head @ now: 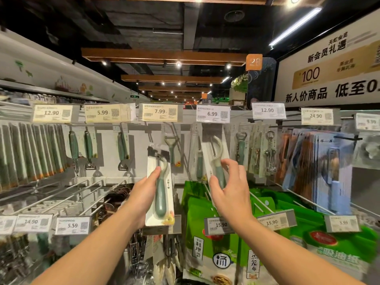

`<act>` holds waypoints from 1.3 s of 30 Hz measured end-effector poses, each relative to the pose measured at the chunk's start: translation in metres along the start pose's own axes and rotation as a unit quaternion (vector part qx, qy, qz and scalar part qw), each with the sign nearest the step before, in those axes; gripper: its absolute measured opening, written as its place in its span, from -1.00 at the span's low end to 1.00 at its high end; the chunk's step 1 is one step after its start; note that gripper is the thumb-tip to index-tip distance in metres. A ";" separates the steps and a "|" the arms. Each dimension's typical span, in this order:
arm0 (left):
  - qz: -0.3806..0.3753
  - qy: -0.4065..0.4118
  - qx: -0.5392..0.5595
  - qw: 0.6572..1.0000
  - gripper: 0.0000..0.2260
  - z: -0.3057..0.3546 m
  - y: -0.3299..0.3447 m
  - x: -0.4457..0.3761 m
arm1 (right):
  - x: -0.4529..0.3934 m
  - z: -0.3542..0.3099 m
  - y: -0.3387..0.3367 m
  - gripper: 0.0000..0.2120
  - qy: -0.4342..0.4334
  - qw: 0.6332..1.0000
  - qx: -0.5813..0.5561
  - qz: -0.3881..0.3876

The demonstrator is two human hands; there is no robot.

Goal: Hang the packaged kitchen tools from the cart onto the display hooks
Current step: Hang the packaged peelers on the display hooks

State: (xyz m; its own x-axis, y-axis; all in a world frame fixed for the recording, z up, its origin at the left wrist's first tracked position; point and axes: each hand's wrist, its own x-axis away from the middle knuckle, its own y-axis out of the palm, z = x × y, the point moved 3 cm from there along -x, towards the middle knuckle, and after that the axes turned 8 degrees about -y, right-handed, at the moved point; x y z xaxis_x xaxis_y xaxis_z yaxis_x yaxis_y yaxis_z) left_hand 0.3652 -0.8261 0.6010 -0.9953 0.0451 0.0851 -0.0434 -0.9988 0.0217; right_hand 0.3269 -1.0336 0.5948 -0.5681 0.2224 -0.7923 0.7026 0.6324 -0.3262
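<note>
Left grip (144, 194) wrapped around the lower half of a white card-and-clear-plastic blister pack holding a sage-green-handled peeler with a curved pale head (160, 188), thumb pressed on the front near the neck of the tool, fingers hidden behind the card. Right grip (228, 188) clasping the bottom of a second pack of the same kind (216, 159), thumb at its lower left edge, fingers curled over the handle from the right. From the single head view: second pack up at a long steel display hook (207, 138) beneath the white 6.99 price tag (212, 113), tilted slightly, top leaning left; whether its hang hole is fully seated on the hook cannot be told, that area being blurred. Left-held pack upright, long axis near vertical, hang hole at the top edge, well above the palm and just below and left of that same hook, beside another hanging peeler under the yellowish 7.99 price tag (160, 112). Nearer to the 6.99 hook: the right, already touching what hangs there; the left a short reach away, up and to the right. Likely next need: freeing the right, then lifting the left-held pack so its hole meets the hook tip. Green-and-white pouches (197, 223) lower down, between the forearms. Cart not in view.
</note>
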 end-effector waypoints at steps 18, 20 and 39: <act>0.007 -0.057 0.081 0.995 -0.36 -0.007 -0.005 -0.018 | -0.080 0.046 0.060 -0.35 0.169 0.967 -0.112 -0.156; 0.011 -0.066 0.092 0.994 -0.25 -0.014 -0.011 -0.035 | -0.087 0.053 0.065 -0.43 0.187 0.964 -0.129 -0.141; -0.008 -0.016 0.068 0.998 -0.64 0.004 0.015 -0.040 | -0.048 0.003 0.065 -0.59 0.011 0.984 -0.066 -0.162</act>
State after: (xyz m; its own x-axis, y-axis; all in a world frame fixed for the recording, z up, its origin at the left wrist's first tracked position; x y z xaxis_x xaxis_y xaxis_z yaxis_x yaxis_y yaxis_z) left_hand 0.4044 -0.8424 0.6020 -0.9912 0.0647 0.1157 -0.0460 -0.9865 0.1575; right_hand 0.4012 -1.0052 0.6100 -0.7642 0.0082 -0.6450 0.4214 0.7634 -0.4895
